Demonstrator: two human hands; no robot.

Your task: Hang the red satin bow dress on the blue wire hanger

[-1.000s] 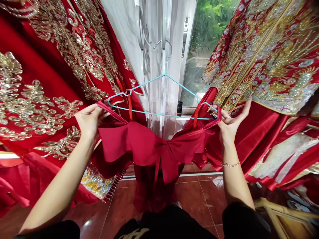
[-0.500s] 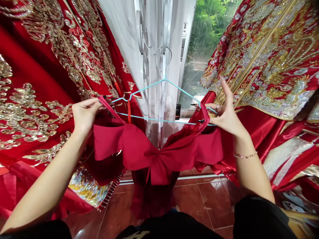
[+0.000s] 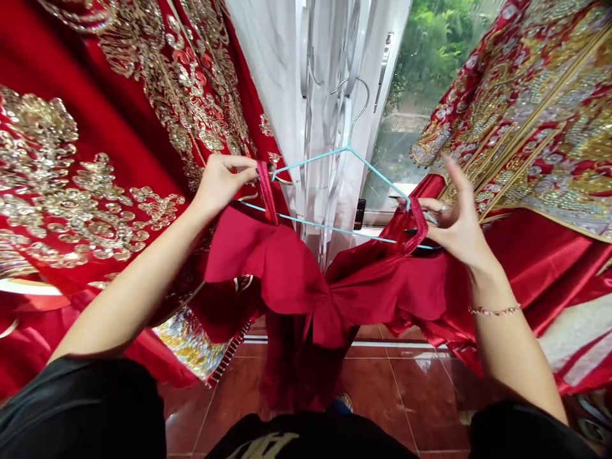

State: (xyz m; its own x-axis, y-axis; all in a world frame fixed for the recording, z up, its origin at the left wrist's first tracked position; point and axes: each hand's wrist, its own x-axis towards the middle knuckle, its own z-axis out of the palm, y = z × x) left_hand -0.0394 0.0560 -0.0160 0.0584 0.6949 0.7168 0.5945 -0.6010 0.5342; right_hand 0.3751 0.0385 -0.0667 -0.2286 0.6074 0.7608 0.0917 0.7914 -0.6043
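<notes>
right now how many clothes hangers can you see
1: a pale blue wire hanger, mid-view before the white curtain, between the left hand and right hand, which pinch the red dress. Others may be hidden among the red embroidered garments.

A garment room is on view here, most likely a bridal wear shop: gold-embroidered red gowns point(image 3: 62, 210) are hung close together on both sides, a glossy red tile floor point(image 3: 421, 395) is laid below, and a white curtain point(image 3: 268, 76) is seen drawn beside a window point(image 3: 430, 64), with greenery showing outside.
</notes>
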